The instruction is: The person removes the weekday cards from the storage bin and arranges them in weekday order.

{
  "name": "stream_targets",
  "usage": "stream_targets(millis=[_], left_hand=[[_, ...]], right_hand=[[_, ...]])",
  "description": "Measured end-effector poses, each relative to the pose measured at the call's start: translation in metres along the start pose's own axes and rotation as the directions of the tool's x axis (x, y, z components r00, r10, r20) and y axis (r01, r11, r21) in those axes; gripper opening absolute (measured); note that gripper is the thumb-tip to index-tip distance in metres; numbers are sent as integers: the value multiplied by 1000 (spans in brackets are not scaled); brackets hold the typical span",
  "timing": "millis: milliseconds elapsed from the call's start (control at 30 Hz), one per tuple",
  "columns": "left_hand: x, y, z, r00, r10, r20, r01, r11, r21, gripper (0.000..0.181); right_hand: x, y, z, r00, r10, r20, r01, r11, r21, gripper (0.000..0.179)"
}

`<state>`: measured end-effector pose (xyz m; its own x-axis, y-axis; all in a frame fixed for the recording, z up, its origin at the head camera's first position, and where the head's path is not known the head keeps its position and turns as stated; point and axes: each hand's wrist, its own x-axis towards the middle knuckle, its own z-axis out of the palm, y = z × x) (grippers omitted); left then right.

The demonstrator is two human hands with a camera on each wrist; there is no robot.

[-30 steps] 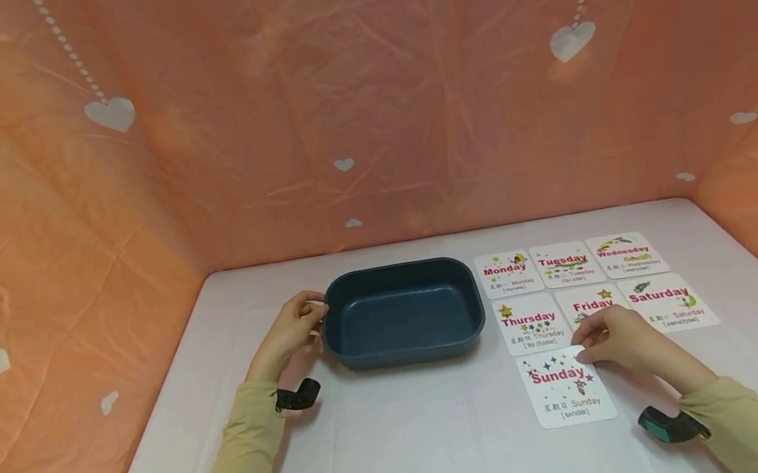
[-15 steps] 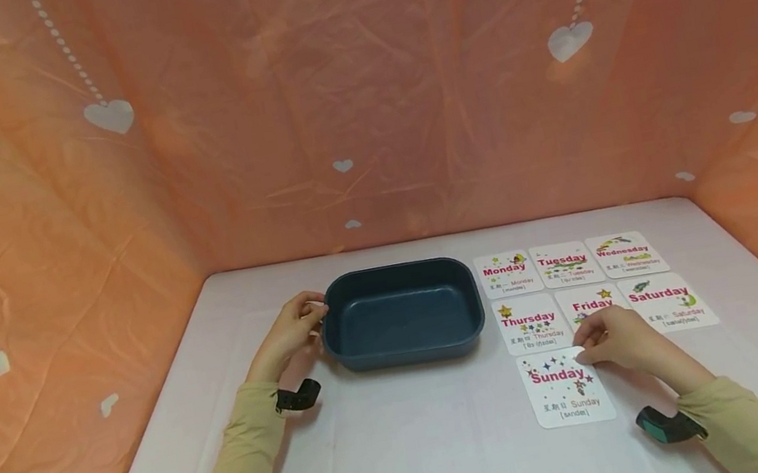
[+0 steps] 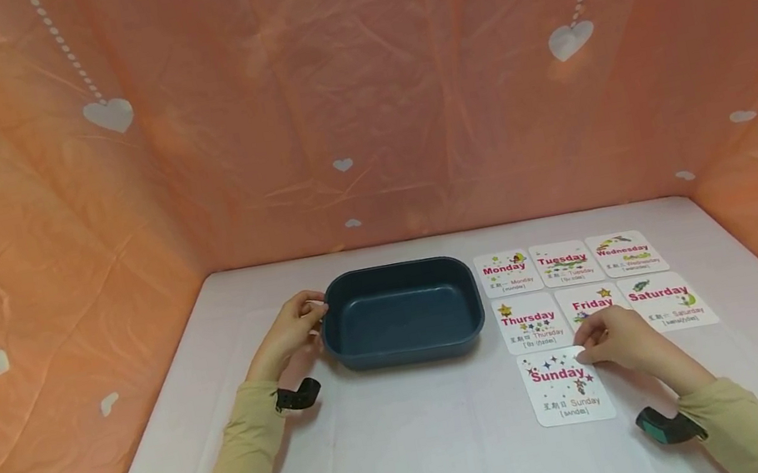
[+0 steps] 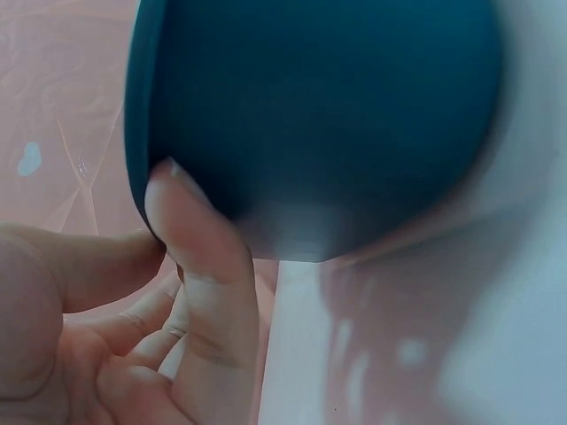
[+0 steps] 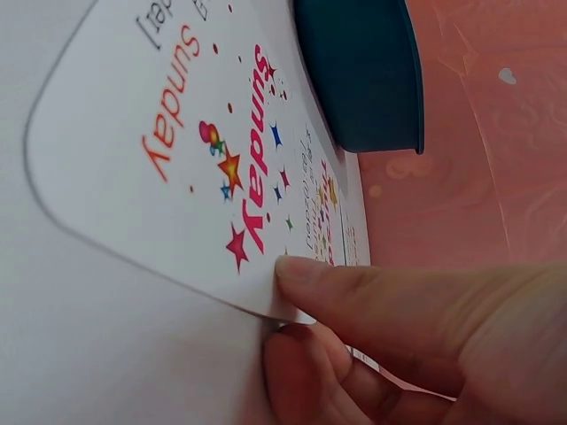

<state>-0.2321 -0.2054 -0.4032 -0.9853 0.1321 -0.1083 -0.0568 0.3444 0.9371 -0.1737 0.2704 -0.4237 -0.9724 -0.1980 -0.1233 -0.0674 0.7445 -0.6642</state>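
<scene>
A dark blue rectangular bin (image 3: 411, 353) stands at the middle back of the table. My left hand (image 3: 291, 332) pinches its left rim; in the left wrist view the thumb (image 4: 204, 257) lies against the bin's wall (image 4: 328, 115). Right of the bin, my right hand (image 3: 618, 342) pinches the upper right corner of the Sunday card (image 3: 567, 394). The right wrist view shows the thumb (image 5: 354, 288) on the card's printed face (image 5: 115, 168) and curled fingers below its edge. That hand partly covers the Friday card (image 3: 592, 300).
Monday (image 3: 508, 277), Tuesday (image 3: 566, 271) and Wednesday (image 3: 627, 260) cards lie in the back row. Thursday (image 3: 532, 328) and Saturday (image 3: 669, 308) flank Friday. A white cloth covers the table (image 3: 387, 455); orange sheeting with hearts (image 3: 356, 105) encloses the back and sides.
</scene>
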Motion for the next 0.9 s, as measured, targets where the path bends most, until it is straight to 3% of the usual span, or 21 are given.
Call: stream_targets(millis=[267, 600, 900], left_hand=[[-1, -1, 0, 1000, -19, 1, 19, 1000, -6, 29], [-2, -5, -3, 1000, -1, -10, 0, 1000, -21, 31], [-4, -4, -3, 1000, -2, -3, 2, 1000, -30, 31]], right_hand=[[0, 1, 3, 1000, -17, -13, 17, 1000, -7, 17], [4, 1, 4, 999, -48, -5, 48, 999, -4, 16], [0, 0, -14, 998, -49, 30, 48, 998, 31, 15]])
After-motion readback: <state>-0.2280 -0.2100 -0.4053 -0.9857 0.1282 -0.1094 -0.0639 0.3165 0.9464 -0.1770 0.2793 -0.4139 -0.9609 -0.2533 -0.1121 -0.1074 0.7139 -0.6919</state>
